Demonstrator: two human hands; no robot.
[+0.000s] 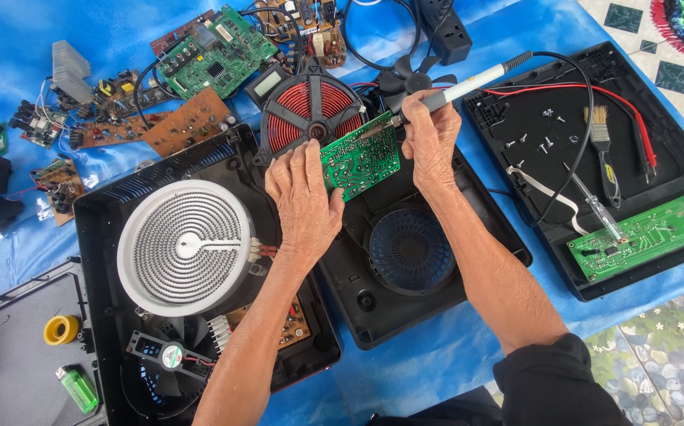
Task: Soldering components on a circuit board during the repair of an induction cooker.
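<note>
The left hand (304, 207) pinches the small green printed circuit board (360, 161) by its left edge, tilted above the open black plastic cooker base (436, 276). The right hand (430, 142) grips the grey-handled soldering iron (444, 95), tip on the board's top edge. The board looks light, stiff and fragile, so it is best held by its bare edges.

left hand (304, 203): bare, no ring | right hand (430, 140): bare | forearms uncovered | dark sleeve (551, 379) at right elbow
</note>
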